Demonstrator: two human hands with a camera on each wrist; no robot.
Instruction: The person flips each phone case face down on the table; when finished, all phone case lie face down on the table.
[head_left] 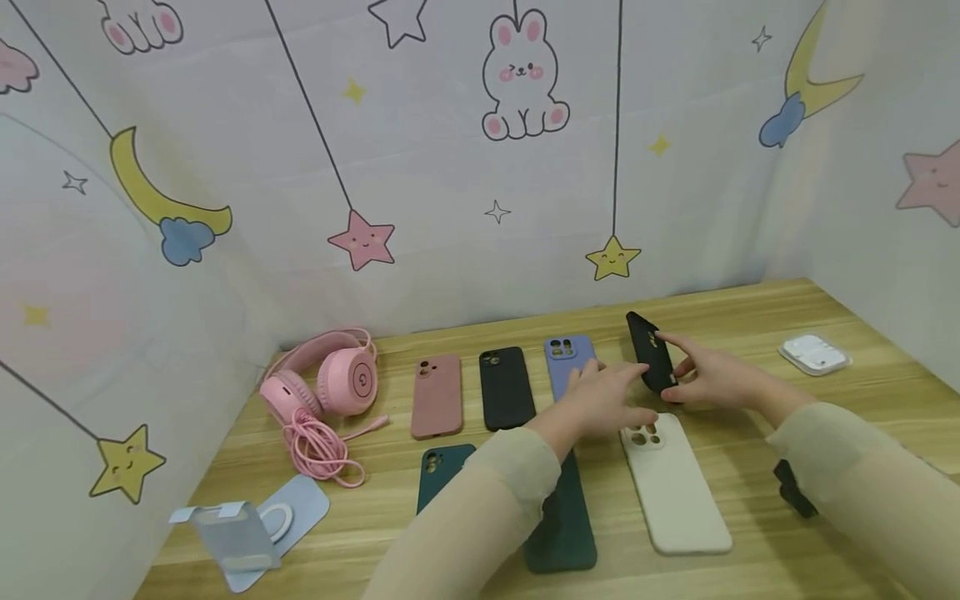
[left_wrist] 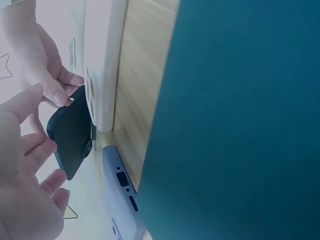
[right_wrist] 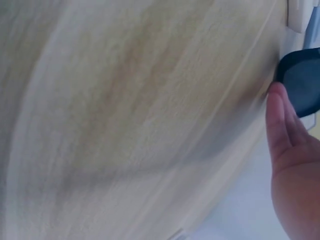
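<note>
A black phone case (head_left: 643,346) stands tilted on its edge at the back right of the table. My right hand (head_left: 712,379) grips its right side between thumb and fingers. On its other side is my left hand (head_left: 600,400), fingers spread and loosely bent; in the left wrist view the fingertips reach the black case (left_wrist: 70,135), though firm contact is unclear. The right wrist view shows the inner face of the case (right_wrist: 302,82) above my fingers. Below my hands lies a cream phone case (head_left: 678,492), and a lavender phone case (head_left: 564,367) lies partly under my left hand.
Pink (head_left: 437,396), black (head_left: 507,387) and dark teal (head_left: 573,525) phone cases lie to the left, another teal case (head_left: 438,471) partly behind my sleeve. Farther left are pink headphones (head_left: 348,379) and a light-blue stand (head_left: 236,537). White earphones in a clear box (head_left: 815,354) sit far right.
</note>
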